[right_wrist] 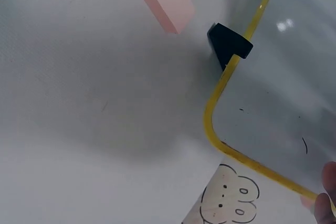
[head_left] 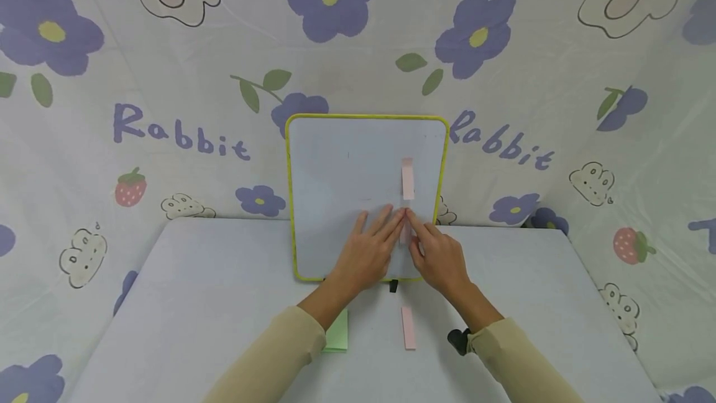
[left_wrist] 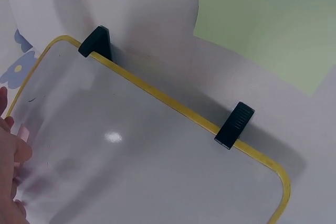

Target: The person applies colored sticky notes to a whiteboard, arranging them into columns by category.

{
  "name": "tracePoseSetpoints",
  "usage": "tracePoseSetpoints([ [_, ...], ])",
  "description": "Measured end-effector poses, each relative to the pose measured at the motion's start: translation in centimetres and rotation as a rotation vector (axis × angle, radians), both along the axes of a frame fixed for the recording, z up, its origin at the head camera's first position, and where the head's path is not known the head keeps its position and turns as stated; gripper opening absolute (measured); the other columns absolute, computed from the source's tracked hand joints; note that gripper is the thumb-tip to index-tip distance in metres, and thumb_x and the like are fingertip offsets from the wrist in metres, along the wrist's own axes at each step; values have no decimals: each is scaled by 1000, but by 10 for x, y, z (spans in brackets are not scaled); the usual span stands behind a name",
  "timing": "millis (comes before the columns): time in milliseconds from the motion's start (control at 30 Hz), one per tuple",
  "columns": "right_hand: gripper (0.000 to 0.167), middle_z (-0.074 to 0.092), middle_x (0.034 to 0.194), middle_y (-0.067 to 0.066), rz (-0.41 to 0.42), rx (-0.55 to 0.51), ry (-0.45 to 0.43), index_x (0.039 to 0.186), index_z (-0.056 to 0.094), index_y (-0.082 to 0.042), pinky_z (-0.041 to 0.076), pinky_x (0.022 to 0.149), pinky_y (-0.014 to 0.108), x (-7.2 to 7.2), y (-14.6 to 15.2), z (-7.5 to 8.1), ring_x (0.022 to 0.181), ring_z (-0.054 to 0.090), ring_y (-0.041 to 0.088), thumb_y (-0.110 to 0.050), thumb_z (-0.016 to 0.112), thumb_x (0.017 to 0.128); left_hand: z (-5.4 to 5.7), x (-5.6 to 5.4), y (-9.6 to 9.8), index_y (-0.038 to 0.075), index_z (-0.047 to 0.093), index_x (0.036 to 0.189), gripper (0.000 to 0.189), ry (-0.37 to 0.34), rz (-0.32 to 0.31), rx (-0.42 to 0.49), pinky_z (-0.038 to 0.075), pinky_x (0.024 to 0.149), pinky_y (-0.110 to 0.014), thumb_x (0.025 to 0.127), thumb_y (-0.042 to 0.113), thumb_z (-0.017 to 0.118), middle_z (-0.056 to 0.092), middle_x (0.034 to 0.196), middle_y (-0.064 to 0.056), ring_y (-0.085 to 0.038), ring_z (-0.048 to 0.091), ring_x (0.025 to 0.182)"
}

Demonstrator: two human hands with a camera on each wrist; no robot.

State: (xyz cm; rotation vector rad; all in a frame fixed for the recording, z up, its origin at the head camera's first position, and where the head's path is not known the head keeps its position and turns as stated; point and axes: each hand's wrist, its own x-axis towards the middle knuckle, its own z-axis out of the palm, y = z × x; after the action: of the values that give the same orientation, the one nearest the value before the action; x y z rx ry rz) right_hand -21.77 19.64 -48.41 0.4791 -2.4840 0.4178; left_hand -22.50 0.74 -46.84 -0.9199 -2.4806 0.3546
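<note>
A yellow-edged whiteboard (head_left: 341, 160) stands upright on the table. On its right side a pink sticky-note strip (head_left: 408, 179) is stuck vertically. Just below it lies a second pink strip (head_left: 404, 235), partly hidden by fingers. My left hand (head_left: 366, 254) reaches over the board with fingers extended, its fingertips at the top of this lower strip. From the other side my right hand (head_left: 442, 260) presses there too, index finger stretched out and thumb near the strip's edge. In the wrist views, only parts of the left hand (left_wrist: 9, 166) and right hand (right_wrist: 326, 195) show.
In front of the board lie a pink sticky-note pad (head_left: 409, 328) and a green pad (head_left: 337, 331), the latter partly behind the left sleeve. Black feet (left_wrist: 234, 125) clip onto the board's lower edge. A patterned cloth (head_left: 358, 73) hangs behind the table.
</note>
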Motion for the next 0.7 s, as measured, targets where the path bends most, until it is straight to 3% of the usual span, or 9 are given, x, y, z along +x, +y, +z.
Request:
tracePoseSetpoints([
  [500,61,68,81,9,-1,12,-71,151,56,-10,35,47,27,7,1,-8,50,40,13,-6,70,92,-6,3,0,16,43,160,63,16,-12,-1,42,116,-52,103,36,59,34,170,3,-19,33,157],
  [700,58,69,81,10,8,-7,-56,148,59,-8,35,46,26,7,0,-7,50,40,12,-4,70,91,-6,6,0,16,42,161,64,20,-2,-19,42,116,-53,103,37,60,32,170,4,-18,33,157],
])
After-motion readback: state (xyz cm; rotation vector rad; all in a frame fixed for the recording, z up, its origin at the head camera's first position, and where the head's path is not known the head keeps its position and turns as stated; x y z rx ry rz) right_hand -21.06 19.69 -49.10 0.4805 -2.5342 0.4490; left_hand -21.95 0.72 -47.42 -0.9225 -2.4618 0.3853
